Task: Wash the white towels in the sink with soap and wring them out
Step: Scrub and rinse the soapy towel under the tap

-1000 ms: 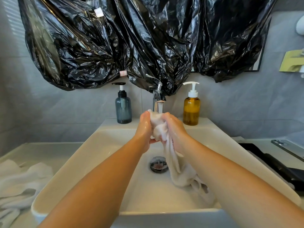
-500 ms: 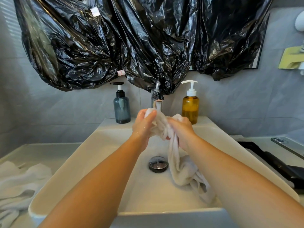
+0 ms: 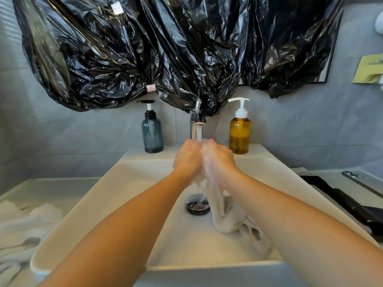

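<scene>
Both hands meet under the tap (image 3: 198, 114), in its running stream. The left hand (image 3: 187, 160) and right hand (image 3: 218, 162) are pressed knuckle to knuckle, fingers curled round the bunched top of 1 towel (image 3: 226, 216). Its rest hangs from between the palms into the sink (image 3: 116, 195), and its tail lies on the basin floor just right of the drain (image 3: 198, 205). A pale film on the right hand looks like suds or water; I cannot tell which. This reads as the scrub-and-rinse step, with wringing not yet begun. The next move, as I judge it, calls for shifting the 2 grips apart along the cloth and twisting them opposite ways over the basin. More white towels (image 3: 27, 230) lie on the counter to the left, so the task looks far from finished. The amber bottle (image 3: 239, 133) stands near the right hand.
</scene>
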### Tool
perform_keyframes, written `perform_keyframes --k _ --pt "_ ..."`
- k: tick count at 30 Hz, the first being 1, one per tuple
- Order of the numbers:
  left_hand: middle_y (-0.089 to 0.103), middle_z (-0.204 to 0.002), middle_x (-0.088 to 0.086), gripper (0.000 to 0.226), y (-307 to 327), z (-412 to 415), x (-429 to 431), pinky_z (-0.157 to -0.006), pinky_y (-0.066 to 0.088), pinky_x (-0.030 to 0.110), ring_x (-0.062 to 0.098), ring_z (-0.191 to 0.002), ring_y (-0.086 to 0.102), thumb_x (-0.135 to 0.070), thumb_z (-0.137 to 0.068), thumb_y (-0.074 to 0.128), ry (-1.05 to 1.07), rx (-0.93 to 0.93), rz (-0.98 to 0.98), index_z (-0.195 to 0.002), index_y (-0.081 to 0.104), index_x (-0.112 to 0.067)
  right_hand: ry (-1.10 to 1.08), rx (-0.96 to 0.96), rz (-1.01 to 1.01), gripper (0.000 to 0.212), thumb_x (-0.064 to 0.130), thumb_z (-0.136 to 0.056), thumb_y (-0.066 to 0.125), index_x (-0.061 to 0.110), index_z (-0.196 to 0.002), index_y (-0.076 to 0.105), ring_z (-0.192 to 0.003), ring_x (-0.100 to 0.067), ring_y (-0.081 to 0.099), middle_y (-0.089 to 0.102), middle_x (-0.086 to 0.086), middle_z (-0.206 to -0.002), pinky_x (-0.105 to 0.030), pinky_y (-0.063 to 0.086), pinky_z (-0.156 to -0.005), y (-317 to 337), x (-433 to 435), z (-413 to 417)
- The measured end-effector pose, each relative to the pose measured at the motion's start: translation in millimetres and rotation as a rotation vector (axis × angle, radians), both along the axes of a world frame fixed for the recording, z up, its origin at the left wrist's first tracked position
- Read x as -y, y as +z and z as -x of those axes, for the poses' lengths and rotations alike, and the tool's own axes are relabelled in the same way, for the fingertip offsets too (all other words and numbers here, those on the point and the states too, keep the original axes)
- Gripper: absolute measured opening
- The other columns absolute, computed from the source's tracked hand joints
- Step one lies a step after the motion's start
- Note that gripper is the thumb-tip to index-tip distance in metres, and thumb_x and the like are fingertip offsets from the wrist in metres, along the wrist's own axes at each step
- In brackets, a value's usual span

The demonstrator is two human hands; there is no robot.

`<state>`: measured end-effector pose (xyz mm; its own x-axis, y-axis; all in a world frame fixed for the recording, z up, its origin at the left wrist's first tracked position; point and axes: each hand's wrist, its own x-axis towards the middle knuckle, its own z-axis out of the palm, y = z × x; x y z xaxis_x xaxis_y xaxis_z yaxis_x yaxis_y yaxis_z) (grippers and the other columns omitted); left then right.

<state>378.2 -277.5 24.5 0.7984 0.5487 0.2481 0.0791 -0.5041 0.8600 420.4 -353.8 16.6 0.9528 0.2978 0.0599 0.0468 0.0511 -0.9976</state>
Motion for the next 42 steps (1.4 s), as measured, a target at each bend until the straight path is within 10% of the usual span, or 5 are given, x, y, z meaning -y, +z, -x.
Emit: perform_keyframes --k 9,18,26,37,42 --pt "0.058 -0.094 -0.002 0.024 -5.7 18.7 9.3 -0.075 0.047 0.032 0.017 -0.086 0.055 -0.029 -0.104 0.034 -0.103 0.262 0.184 -0.103 0.058 -0.025 -0.160 -0.185 -0.031 0.038 0.041 -0.104 0.039 0.013 -0.119 0.060 -0.106 -0.031 0.061 0.064 -0.009 -0.113 -0.046 0.048 -0.101 4.2 11.9 -6.1" --pt "0.059 -0.081 0.000 0.025 1.4 5.6 16.8 -0.065 0.047 0.034 0.020 -0.080 0.060 -0.023 -0.101 0.037 0.120 0.238 -0.162 -0.089 0.058 -0.013 -0.044 -0.215 -0.096 0.028 0.034 -0.097 0.056 0.010 -0.088 0.067 -0.080 -0.025 0.067 0.068 -0.010 -0.085 -0.033 0.051 -0.066 1.9 -4.1 6.7" --pt "0.059 -0.107 0.006 0.018 -5.2 12.7 -4.1 -0.080 0.052 0.038 0.024 -0.089 0.060 -0.031 -0.103 0.037 0.042 0.164 0.273 -0.117 0.047 -0.028 -0.061 -0.145 -0.043 0.022 0.035 -0.097 0.051 0.018 -0.090 0.062 -0.079 -0.020 0.060 0.064 -0.005 -0.090 -0.032 0.049 -0.071 6.0 9.0 9.9" --pt "0.050 -0.087 0.001 0.008 5.4 -0.5 5.9 -0.061 0.040 0.031 0.028 -0.083 0.056 -0.018 -0.091 0.052 0.149 0.022 -0.400 -0.088 0.049 -0.012 -0.001 -0.213 -0.094 0.024 0.030 -0.091 0.058 0.012 -0.075 0.061 -0.068 -0.020 0.060 0.058 -0.005 -0.067 -0.032 0.049 -0.064 5.1 -4.7 11.2" --pt "0.064 -0.094 0.013 0.032 -1.9 -0.2 -19.0 -0.070 0.047 0.034 0.027 -0.080 0.056 -0.025 -0.100 0.037 0.179 0.030 0.004 -0.087 0.062 -0.010 -0.027 -0.063 0.090 0.018 0.034 -0.093 0.055 0.022 -0.095 0.068 -0.078 -0.024 0.062 0.069 -0.003 -0.090 -0.030 0.044 -0.058 6.9 -4.5 9.7"
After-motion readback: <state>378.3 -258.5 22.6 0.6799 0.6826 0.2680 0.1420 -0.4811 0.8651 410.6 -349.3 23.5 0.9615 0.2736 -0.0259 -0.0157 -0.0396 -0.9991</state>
